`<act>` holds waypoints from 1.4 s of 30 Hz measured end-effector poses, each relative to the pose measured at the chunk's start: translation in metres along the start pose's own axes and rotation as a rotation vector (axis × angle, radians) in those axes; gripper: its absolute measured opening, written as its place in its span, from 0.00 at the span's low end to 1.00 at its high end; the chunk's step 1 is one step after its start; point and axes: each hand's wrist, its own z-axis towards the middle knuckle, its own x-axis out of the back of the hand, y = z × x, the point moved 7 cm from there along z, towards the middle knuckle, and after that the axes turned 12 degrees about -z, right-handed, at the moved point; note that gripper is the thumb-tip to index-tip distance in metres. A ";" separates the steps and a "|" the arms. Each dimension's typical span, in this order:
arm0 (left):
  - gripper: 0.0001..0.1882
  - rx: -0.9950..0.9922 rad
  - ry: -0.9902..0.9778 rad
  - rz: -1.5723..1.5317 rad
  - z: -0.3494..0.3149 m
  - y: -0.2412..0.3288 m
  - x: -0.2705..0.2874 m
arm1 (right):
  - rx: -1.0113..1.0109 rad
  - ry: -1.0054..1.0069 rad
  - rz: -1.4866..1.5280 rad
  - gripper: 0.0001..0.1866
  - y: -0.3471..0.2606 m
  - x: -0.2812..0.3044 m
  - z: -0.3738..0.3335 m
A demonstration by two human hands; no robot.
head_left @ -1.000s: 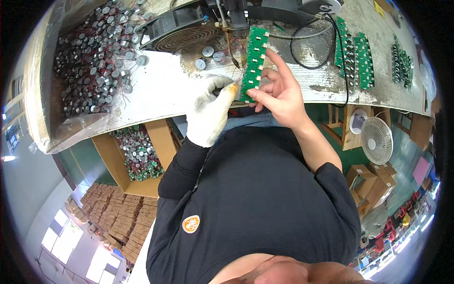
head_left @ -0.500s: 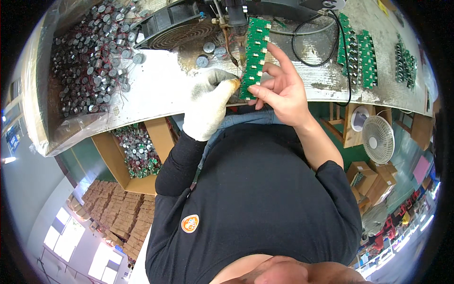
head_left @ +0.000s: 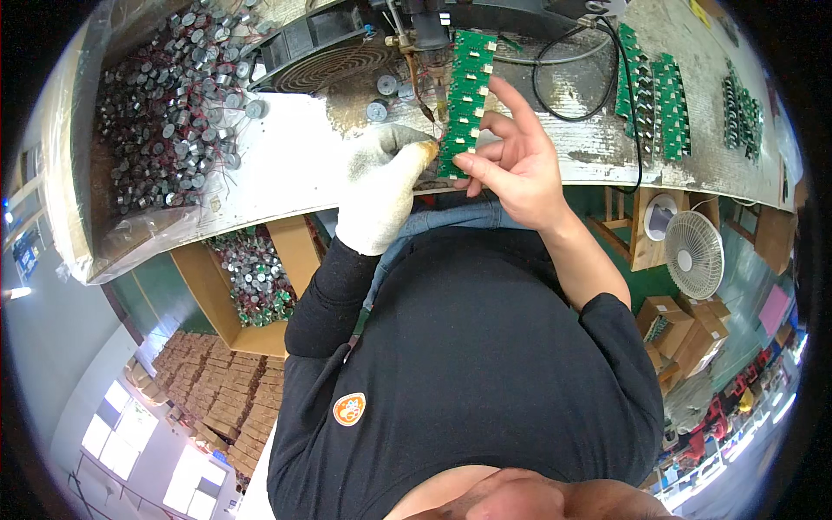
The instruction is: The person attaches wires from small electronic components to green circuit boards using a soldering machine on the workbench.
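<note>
Our hands, gloved left hand [head_left: 379,192] and bare right hand [head_left: 513,165], pinch the green circuit strip [head_left: 465,97] over the counter [head_left: 295,152], apparently mid-soldering; next we need steady alignment.

Board [head_left: 466,95] stands betw. both hands at bench [head_left: 286,156] edge: left hand [head_left: 381,186] at its lower left, right hand [head_left: 516,165] to its right. Fan [head_left: 325,52] sits behind left hand, capacitor pile [head_left: 165,104] far left on bench. More boards [head_left: 650,91] lie right, cable [head_left: 572,78] betw. them & held board; crate [head_left: 251,277] under bench.
</note>
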 end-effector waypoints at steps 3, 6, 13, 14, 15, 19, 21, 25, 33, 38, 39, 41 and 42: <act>0.10 0.053 0.010 -0.035 -0.002 -0.003 0.000 | -0.007 0.003 -0.017 0.43 0.003 0.000 0.000; 0.10 0.097 0.002 -0.079 -0.003 -0.011 0.001 | -0.028 0.008 -0.014 0.43 0.005 -0.001 -0.001; 0.10 0.032 -0.022 -0.055 -0.004 -0.005 0.000 | -0.047 0.002 0.024 0.43 0.006 0.000 -0.002; 0.08 0.034 0.012 -0.056 -0.005 -0.003 -0.001 | -0.052 -0.003 0.025 0.43 0.006 0.000 -0.003; 0.06 0.035 0.047 -0.058 -0.006 -0.002 0.000 | -0.059 -0.008 0.027 0.43 0.007 -0.001 -0.003; 0.06 0.063 0.045 -0.099 -0.004 -0.005 -0.001 | -0.058 -0.006 0.021 0.43 0.006 0.000 -0.005; 0.06 0.047 0.043 -0.118 -0.004 -0.005 -0.001 | -0.063 -0.014 0.025 0.43 0.006 -0.001 -0.005; 0.09 0.053 0.006 -0.120 -0.003 -0.003 -0.001 | -0.049 -0.007 0.035 0.42 0.006 -0.002 -0.005; 0.08 0.040 0.026 -0.062 -0.003 0.000 -0.001 | -0.041 -0.017 0.029 0.43 0.000 -0.002 -0.003; 0.08 0.045 0.020 -0.089 -0.003 -0.005 0.000 | -0.037 -0.016 0.024 0.43 0.003 -0.001 -0.004; 0.08 0.032 0.021 -0.121 -0.003 -0.006 0.000 | -0.037 -0.019 0.025 0.43 0.005 -0.001 -0.005; 0.09 0.029 0.020 -0.129 -0.005 -0.005 -0.001 | -0.047 -0.016 0.013 0.43 0.008 -0.001 -0.006; 0.09 0.027 0.020 -0.138 -0.005 -0.005 -0.001 | -0.058 -0.014 0.000 0.44 0.009 -0.001 -0.006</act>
